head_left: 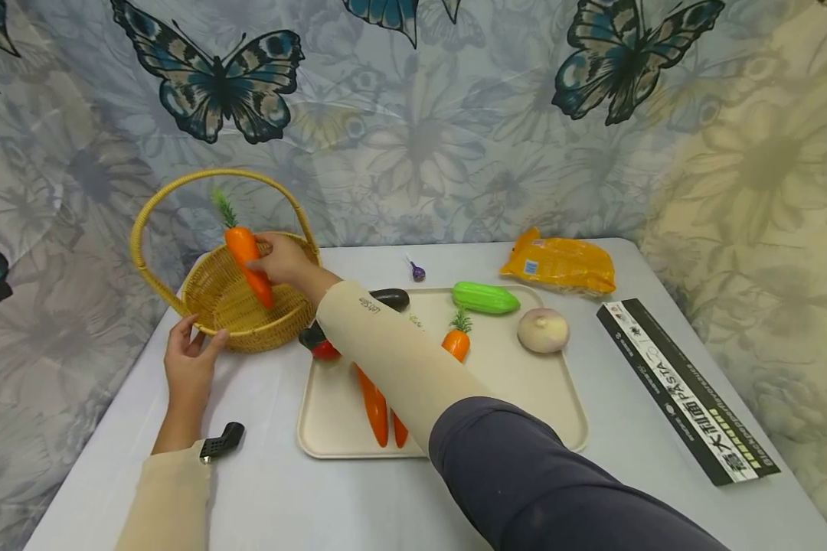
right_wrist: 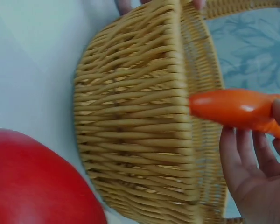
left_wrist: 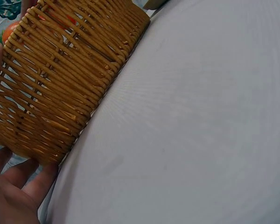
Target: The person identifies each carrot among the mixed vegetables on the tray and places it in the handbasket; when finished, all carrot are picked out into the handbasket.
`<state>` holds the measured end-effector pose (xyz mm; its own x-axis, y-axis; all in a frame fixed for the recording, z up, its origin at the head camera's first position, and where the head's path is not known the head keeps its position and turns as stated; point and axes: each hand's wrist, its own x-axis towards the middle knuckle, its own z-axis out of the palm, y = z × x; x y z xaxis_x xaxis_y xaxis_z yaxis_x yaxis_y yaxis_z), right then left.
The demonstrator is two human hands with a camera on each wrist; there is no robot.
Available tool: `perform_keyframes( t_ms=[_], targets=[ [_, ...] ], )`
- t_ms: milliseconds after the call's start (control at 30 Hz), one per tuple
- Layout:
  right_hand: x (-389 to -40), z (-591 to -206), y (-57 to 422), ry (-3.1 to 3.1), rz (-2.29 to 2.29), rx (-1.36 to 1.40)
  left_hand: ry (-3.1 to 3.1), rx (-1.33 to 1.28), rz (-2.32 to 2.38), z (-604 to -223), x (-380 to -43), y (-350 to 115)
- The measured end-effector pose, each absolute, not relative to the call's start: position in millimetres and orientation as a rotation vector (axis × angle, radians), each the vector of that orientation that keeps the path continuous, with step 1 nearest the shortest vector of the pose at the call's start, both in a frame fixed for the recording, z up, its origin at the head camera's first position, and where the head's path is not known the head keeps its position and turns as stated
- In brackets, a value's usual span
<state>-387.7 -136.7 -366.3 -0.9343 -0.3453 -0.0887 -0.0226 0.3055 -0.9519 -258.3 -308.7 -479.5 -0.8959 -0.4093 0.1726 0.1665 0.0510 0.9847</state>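
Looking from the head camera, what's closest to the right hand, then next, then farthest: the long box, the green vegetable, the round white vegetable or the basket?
From the right hand:
1. Basket: right below the hand.
2. Green vegetable: at the back of the tray.
3. Round white vegetable: on the tray's right side.
4. Long box: right of the tray.

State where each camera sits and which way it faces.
Head: on the head, facing forward and down at the basket and tray; left hand, right hand and both sleeves show.
Left wrist: worn there, facing the basket's side and the table; part of the left hand shows.
Right wrist: worn there, facing the basket's side and the held carrot; the right hand shows.
Shared: head and right wrist both show that carrot.
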Motion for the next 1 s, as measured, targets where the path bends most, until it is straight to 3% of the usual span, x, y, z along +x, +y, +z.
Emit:
perform_keyframes(
  t_ms=[433, 733, 1000],
  targets=[
    [-390.3, -395.9, -124.0, 2.642, -1.357, -0.326, -1.94, 0.195, -1.891, -486.4, -256.2, -303.4],
    [-397.1, -384.8, -116.8, 2.694, -1.257, -0.422, -1.949, 0.196, -1.826, -482.2, -254.5, -308.5],
    [-391.2, -371.8, -82.0, 2.551, -1.407, -0.517, -1.898, 0.151, -1.875, -480.4, -260.2, -311.4]
  ],
)
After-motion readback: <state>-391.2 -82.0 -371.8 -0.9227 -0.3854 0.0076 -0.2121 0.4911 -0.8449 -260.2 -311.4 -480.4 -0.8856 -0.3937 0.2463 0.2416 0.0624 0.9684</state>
